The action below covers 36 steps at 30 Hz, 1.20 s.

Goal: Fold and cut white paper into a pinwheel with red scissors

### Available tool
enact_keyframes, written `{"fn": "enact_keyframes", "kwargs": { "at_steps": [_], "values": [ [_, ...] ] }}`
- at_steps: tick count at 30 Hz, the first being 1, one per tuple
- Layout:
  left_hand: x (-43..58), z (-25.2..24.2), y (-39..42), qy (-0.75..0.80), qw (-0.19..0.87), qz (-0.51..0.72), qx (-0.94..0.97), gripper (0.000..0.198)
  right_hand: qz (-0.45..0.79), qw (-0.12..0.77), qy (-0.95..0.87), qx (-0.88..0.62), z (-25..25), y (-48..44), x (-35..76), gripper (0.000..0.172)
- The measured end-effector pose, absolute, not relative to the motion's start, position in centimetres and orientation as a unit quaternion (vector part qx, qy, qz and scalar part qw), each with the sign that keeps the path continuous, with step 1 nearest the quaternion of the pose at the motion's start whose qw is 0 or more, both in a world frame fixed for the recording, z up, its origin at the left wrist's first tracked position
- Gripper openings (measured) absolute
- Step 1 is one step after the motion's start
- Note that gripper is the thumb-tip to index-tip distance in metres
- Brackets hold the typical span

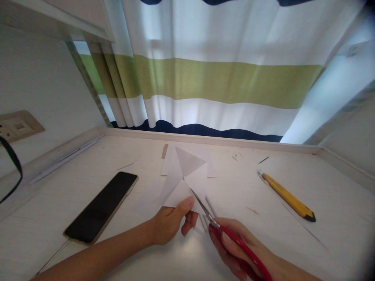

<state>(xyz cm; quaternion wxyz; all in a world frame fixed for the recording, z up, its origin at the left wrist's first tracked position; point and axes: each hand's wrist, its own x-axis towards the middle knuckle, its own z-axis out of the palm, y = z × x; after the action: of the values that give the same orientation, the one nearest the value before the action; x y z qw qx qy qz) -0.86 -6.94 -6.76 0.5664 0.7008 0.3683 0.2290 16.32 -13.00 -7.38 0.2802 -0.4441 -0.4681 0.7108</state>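
While my right hand [244,251] has its fingers closed in the red handles of the scissors [215,223], my left hand [171,223] pinches the near corner of the folded paper [187,175], mid-counter [322,242]. I judge the blades should bite slowly along the crease, with the pinching fingers clear of them. Farther off lie a phone [102,207] and a yellow knife [287,197].

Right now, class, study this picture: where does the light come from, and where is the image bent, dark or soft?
Head view: daylight glows through the striped curtain; the folded paper in the left hand shows grey shading; the wide lens bows the curtain's stripes; the right corners darken; the scissors in the right hand look soft.
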Motion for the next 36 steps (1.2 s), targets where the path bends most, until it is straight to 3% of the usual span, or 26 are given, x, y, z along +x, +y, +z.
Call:
{"fn": "enact_keyframes", "kwargs": {
  "at_steps": [13,36],
  "values": [
    [-1.0,-6.7,-6.9,0.355,0.565,0.216,0.713,0.057,0.721,0.308,-0.463,-0.413,-8.5,-13.7,16.4,0.040],
    [-0.9,-6.5,-6.9,0.373,0.562,0.190,0.713,0.057,0.709,0.281,-0.468,-0.447,-6.9,-13.1,15.6,0.052]
  ]
}}
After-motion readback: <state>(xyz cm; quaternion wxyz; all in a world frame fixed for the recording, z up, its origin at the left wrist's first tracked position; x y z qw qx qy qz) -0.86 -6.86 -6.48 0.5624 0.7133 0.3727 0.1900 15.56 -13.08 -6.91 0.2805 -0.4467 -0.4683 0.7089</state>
